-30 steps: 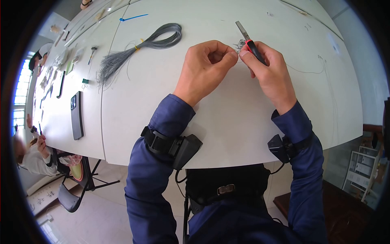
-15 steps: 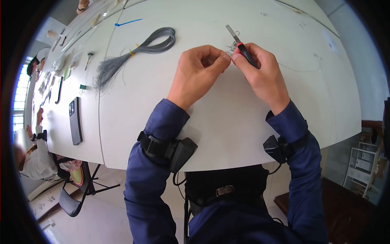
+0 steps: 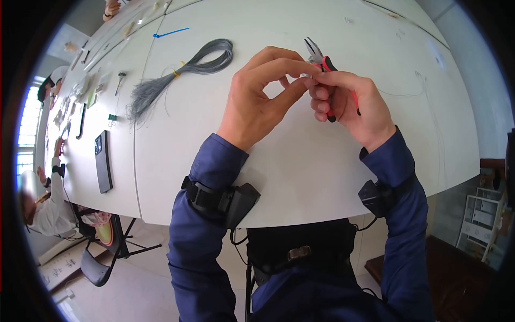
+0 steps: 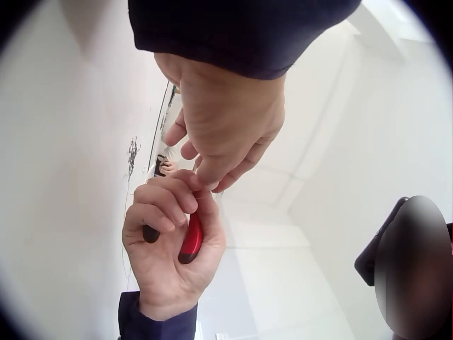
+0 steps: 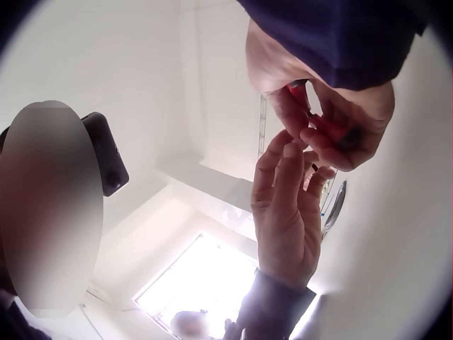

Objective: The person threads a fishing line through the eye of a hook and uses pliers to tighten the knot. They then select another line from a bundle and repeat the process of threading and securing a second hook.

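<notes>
My right hand grips pliers with red and black handles, its fingers curled round them and the metal nose pointing away over the table. In the left wrist view a red handle shows against the palm. Directly to the left, my left hand pinches a tiny bit of thin wire between thumb and forefinger; most of it is hidden by the fingertips. The right thumb and forefinger meet the left fingertips there. Dark bent wire bits lie on the table beyond the hands.
A looped bundle of grey wire, tied in yellow, lies left of the hands. Further left are a blue cable tie, a green binder clip and a black phone. Another person's arm is at the left table side.
The right hand has rolled over, so its curled fingers and both plier handles now show. The plier nose has turned with it. The left forefinger has stretched out toward the right thumb.
</notes>
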Demonstrator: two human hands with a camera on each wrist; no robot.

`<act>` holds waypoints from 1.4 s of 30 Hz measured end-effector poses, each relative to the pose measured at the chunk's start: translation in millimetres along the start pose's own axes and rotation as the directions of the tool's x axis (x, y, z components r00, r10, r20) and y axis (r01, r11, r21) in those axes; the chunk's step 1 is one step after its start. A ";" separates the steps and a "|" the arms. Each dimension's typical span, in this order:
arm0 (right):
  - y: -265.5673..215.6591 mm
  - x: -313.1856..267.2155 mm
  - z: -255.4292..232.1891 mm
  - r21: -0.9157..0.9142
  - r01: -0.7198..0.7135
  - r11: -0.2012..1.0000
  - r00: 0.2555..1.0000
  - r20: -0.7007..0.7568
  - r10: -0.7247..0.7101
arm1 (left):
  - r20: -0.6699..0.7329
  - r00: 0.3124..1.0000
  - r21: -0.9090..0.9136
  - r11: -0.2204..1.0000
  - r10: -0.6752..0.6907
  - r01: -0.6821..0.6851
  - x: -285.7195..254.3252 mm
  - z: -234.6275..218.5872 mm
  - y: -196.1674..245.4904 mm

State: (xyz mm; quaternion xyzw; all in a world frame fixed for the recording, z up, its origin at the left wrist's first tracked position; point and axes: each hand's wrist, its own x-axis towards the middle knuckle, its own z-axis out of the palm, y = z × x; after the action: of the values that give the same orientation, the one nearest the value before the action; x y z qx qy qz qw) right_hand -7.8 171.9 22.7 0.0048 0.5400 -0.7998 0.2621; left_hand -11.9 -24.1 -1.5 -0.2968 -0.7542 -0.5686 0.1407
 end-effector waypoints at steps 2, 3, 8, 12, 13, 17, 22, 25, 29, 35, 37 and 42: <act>-0.6 -0.8 0.4 0.005 -0.030 1.000 0.999 0.025 0.029 | 0.034 0.998 0.033 0.998 0.056 -0.057 0.2 -2.4 -4.3; -0.7 -1.7 1.4 -0.003 -0.041 0.999 0.999 0.031 0.041 | 0.031 0.999 0.028 0.999 0.036 -0.037 -0.3 -2.3 -4.1; -2.0 -2.0 -1.0 0.080 -0.095 0.992 0.993 0.083 0.088 | 0.041 0.999 -0.011 0.999 -0.034 0.035 0.8 -1.1 3.5; 0.2 -0.7 -4.3 0.090 -0.139 0.986 0.981 0.147 0.125 | 0.093 0.994 -0.147 0.986 -0.062 0.075 -0.7 -2.3 -0.3; 0.8 0.1 -4.8 0.090 -0.156 0.984 0.976 0.164 0.140 | 0.093 0.993 -0.165 0.982 -0.079 0.093 -0.8 -2.6 -0.6; 0.4 -1.1 1.5 0.025 -0.115 0.993 0.992 0.057 0.113 | 0.054 0.977 -0.237 0.948 -0.207 0.214 -2.5 -0.6 -1.0; -2.7 -4.3 4.1 -0.176 -0.051 0.983 0.998 -0.037 0.045 | -0.009 0.964 -0.141 0.955 -0.264 0.261 -1.7 0.1 -1.4; 0.8 -1.1 -1.0 -0.239 0.024 0.971 0.999 0.039 -0.015 | -0.041 0.956 -0.098 0.953 -0.292 0.287 -1.9 -0.4 -1.8; -1.3 -2.8 -0.5 -0.210 0.036 0.977 0.999 0.001 -0.036 | -0.064 0.938 -0.073 0.939 -0.341 0.337 -0.9 -0.8 -2.8; -0.7 -0.7 -3.9 -0.176 0.065 0.982 0.997 -0.033 -0.072 | -0.108 0.929 -0.122 0.932 -0.355 0.342 -1.6 0.6 -6.9; 0.2 2.3 -8.6 -0.172 0.077 0.982 0.996 -0.035 -0.085 | -0.076 0.930 -0.093 0.931 -0.361 0.353 -2.3 0.3 -6.0; -0.9 1.9 -9.8 -0.266 0.074 0.961 0.986 -0.124 -0.110 | -0.068 0.930 -0.088 0.930 -0.362 0.356 -2.2 0.0 -6.0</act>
State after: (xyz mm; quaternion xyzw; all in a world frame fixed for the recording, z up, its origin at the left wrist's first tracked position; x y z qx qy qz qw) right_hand -12.5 179.9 18.8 0.0004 0.6567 -0.7311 0.1849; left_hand -13.8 -25.8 -7.4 -0.1350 -0.7677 -0.6241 0.0543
